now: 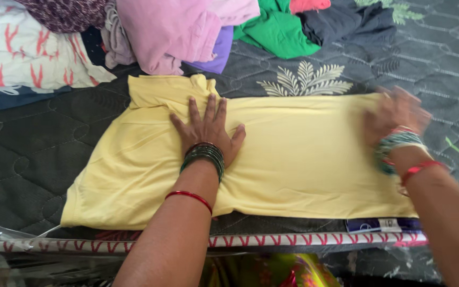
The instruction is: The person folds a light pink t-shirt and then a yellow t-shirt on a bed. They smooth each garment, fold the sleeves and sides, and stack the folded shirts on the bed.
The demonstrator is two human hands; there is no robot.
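My left hand [208,130] lay flat on the yellow shirt [293,159], fingers [193,110] spread and released, palm pressing near the collar end. My right hand [397,114] was at the shirt's right edge, blurred; couldn't tell if it gripped the fabric. The shirt lay folded lengthwise on the dark quilted bed [22,159]. Pile of clothes [176,32] behind it: pink, purple, green, 1 printed white piece.
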